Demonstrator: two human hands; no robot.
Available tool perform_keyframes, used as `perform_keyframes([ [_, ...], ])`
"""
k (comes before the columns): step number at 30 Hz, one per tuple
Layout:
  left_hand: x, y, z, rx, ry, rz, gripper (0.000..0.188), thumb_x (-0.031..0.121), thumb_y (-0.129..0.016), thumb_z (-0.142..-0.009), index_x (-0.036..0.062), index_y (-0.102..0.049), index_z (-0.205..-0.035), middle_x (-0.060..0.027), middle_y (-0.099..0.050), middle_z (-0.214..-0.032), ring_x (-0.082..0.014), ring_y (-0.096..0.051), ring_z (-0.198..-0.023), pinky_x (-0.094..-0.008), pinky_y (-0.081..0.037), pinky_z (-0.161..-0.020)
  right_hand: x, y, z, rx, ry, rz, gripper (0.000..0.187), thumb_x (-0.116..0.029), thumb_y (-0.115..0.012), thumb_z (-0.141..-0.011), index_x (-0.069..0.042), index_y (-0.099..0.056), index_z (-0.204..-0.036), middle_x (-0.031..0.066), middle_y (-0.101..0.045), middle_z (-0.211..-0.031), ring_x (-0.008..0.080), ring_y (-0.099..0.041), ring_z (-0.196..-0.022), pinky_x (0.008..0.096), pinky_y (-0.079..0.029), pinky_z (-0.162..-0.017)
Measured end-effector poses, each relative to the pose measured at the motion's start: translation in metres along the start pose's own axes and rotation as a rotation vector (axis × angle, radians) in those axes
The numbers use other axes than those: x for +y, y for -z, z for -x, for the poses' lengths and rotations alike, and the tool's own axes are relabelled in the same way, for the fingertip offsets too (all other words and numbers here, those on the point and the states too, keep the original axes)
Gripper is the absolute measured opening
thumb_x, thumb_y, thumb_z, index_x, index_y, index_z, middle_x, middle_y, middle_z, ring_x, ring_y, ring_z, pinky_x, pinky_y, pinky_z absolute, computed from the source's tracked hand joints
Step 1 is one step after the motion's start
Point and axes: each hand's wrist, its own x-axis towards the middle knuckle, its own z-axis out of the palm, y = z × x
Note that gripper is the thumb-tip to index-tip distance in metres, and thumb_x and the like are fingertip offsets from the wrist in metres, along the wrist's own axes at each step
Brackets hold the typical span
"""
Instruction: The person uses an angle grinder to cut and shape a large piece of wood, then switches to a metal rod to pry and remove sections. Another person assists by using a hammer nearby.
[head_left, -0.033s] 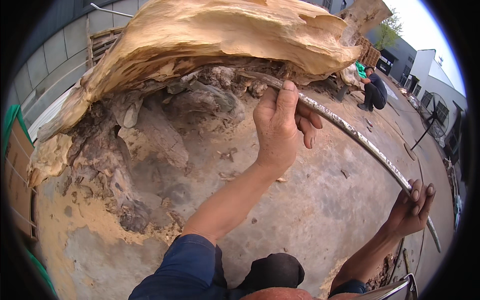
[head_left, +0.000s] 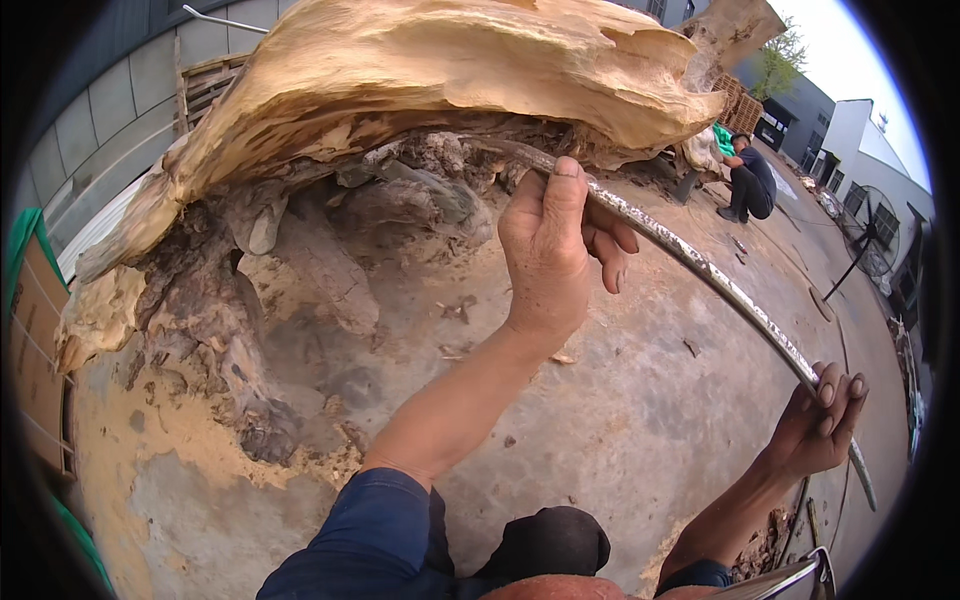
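A huge pale tree stump [head_left: 450, 70] with dark, earthy roots [head_left: 230, 330] lies tipped over the concrete ground. A long, curved-looking metal bar [head_left: 720, 285] runs from under the stump down to the lower right. My left hand [head_left: 555, 250] is closed around the bar's upper part, right below the stump's edge, with the thumb pointing up. My right hand [head_left: 825, 425] grips the same bar close to its lower end. The bar's far tip is hidden among the roots.
Sawdust and wood chips cover the concrete ground [head_left: 600, 420]. Another person [head_left: 745, 180] crouches at the far right behind the stump. A standing fan [head_left: 870, 235] is at the right, wooden pallets [head_left: 205, 85] lean at a grey wall at the back left.
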Motion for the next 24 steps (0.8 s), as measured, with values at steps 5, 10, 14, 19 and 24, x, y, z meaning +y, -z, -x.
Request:
perform_keyframes([
  [5, 0.012, 0.026, -0.009, 0.048, -0.022, 0.096, 0.035, 0.034, -0.043, -0.107, 0.0038, -0.053, -0.094, -0.0189, -0.062, -0.063, -0.0234, -0.049, -0.037, -0.0370, -0.044, -0.038, 0.021, -0.035, 0.016, -0.117, 0.090, 0.124, 0.024, -0.025, -0.038, -0.110, -0.009, -0.055, -0.104, -0.0032, -0.049, -0.054, 0.0166, -0.055, -0.077, 0.0294, -0.037, -0.075],
  [10, 0.015, 0.047, -0.020, 0.109, 0.029, 0.179, 0.033, 0.033, -0.036, -0.107, 0.0061, -0.052, -0.097, -0.0179, -0.063, -0.066, -0.0226, -0.049, -0.038, -0.0387, -0.046, -0.039, 0.030, -0.069, 0.030, -0.299, 0.144, 0.366, 0.023, -0.031, -0.043, -0.109, -0.011, -0.052, -0.102, -0.0036, -0.055, -0.056, 0.0159, -0.060, -0.078, 0.0299, -0.036, -0.074],
  [14, 0.020, 0.060, -0.028, 0.105, 0.023, 0.190, 0.031, 0.032, -0.037, -0.107, 0.0073, -0.052, -0.098, -0.0188, -0.063, -0.067, -0.0226, -0.049, -0.039, -0.0374, -0.046, -0.039, 0.038, -0.093, 0.045, -0.327, 0.205, 0.445, 0.022, -0.029, -0.046, -0.108, -0.013, -0.055, -0.097, -0.0036, -0.052, -0.056, 0.0155, -0.056, -0.076, 0.0305, -0.034, -0.073],
  [19, 0.026, 0.061, -0.031, 0.048, 0.010, 0.218, 0.032, 0.033, -0.038, -0.106, 0.0072, -0.055, -0.098, -0.0196, -0.064, -0.067, -0.0226, -0.049, -0.039, -0.0392, -0.046, -0.041, 0.039, -0.107, 0.031, -0.228, 0.290, 0.443, 0.020, -0.023, -0.042, -0.107, -0.012, -0.055, -0.097, -0.0059, -0.043, -0.051, 0.0124, -0.052, -0.073, 0.0301, -0.031, -0.074],
  [24, 0.023, 0.058, -0.049, -0.015, -0.024, 0.276, 0.043, 0.035, -0.036, -0.107, 0.0000, -0.057, -0.095, -0.0166, -0.064, -0.066, -0.0202, -0.047, -0.038, -0.0397, -0.045, -0.043, 0.016, -0.115, -0.066, -0.328, 0.309, 0.470, 0.028, -0.019, -0.042, -0.105, -0.012, -0.049, -0.078, 0.0012, -0.045, -0.058, 0.0150, -0.045, -0.064, 0.0321, -0.035, -0.068],
])
